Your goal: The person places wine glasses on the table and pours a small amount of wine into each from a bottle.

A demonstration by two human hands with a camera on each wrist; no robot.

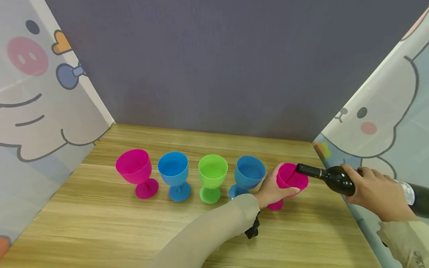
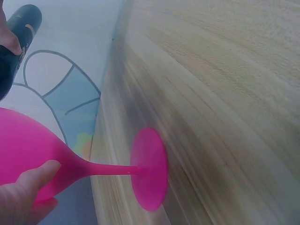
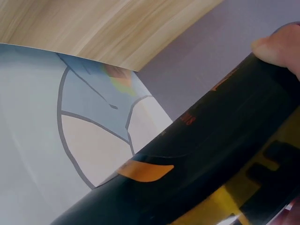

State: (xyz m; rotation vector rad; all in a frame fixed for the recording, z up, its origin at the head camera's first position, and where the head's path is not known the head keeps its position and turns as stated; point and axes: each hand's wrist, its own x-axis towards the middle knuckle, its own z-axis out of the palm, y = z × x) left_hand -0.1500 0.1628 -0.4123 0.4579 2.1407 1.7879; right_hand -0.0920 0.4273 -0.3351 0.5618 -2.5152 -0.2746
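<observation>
My left hand point(image 1: 270, 190) grips the bowl of the rightmost pink goblet point(image 1: 299, 181), fingers behind it and thumb across the near side. Its round foot point(image 2: 150, 171) stands on the wooden table in the left wrist view. From the right, my right hand point(image 1: 375, 191) holds a dark wine bottle point(image 1: 338, 180) nearly level, its neck sloping so that the mouth lies over the goblet's rim. A thin dark red streak runs from the mouth down into the bowl. The right wrist view shows the bottle's orange and yellow label markings point(image 3: 145, 171).
Left of my hand a row of plastic goblets stands on the table point(image 1: 110, 223): blue point(image 1: 249, 173), green point(image 1: 212, 173), blue point(image 1: 173, 171) and pink point(image 1: 134, 167). A grey panel point(image 1: 214, 67) rises behind; cartoon-printed sheets point(image 1: 378, 96) flank both sides.
</observation>
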